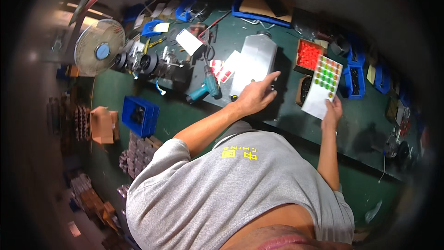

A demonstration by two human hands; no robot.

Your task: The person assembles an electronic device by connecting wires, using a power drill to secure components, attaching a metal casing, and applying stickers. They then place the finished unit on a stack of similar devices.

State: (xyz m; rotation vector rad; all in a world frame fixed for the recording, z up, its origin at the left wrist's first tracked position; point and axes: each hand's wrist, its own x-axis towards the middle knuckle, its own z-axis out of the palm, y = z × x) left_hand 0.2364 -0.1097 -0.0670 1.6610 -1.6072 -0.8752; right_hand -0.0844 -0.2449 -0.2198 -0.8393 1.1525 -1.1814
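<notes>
Hands over green workbench, fan leftward.

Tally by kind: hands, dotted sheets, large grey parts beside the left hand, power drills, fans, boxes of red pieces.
Left hand and right hand: 2
Dotted sheet: 1
Large grey part: 1
Power drill: 1
Fan: 1
Box of red pieces: 1
Total: 7

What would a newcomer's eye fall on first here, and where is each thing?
Probably the white sheet with rows of green and orange dots, in the right hand, beside the bright red pieces. Next, the silver container mid-picture, with the left hand at its lower end. The round fan stands out at upper left.
</notes>
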